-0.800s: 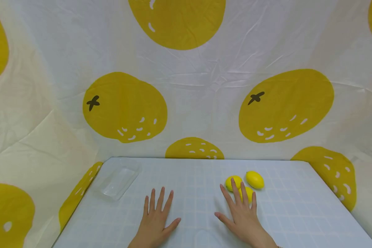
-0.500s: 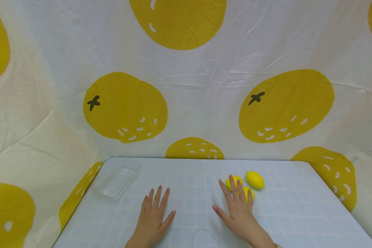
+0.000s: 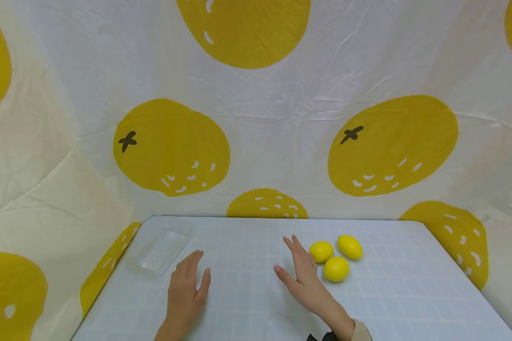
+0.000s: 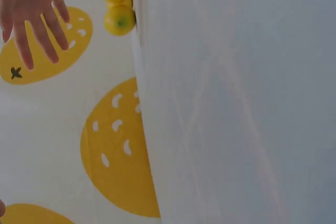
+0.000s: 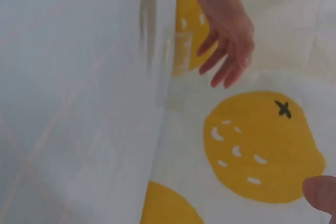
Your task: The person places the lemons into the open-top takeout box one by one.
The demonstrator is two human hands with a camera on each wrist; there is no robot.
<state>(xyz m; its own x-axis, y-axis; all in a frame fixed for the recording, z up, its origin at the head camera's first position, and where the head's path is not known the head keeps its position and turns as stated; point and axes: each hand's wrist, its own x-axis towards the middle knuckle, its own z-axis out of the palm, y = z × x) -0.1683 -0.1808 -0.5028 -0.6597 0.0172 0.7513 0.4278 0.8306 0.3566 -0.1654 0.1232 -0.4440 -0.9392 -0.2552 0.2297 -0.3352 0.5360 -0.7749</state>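
Note:
Three yellow lemons sit close together on the right half of the table: one at the left (image 3: 321, 251), one at the back right (image 3: 350, 247) and one in front (image 3: 336, 269). My right hand (image 3: 304, 279) is just left of them, fingers extended and thumb apart, holding nothing. On the other side, my left hand (image 3: 184, 290) is likewise unfolded and bare, near a clear plastic container (image 3: 164, 251) at the back left. In the left wrist view, the right hand (image 4: 34, 1) hangs beside the lemons (image 4: 120, 20). The right wrist view shows the left hand (image 5: 231, 38) near the container (image 5: 182, 53).
A pale blue checked cloth covers the table (image 3: 256, 265). Behind and beside it hangs a white curtain (image 3: 277, 151) printed with big yellow fruit. A faint transparent outline (image 3: 281, 327) shows at the front middle. Something black (image 3: 324, 336) is under the right wrist.
Both hands have shifted left and turned from palm-down towards edge-on. The right hand has come away from in front of the lemons, which now show fully. Lemons and container have stayed put.

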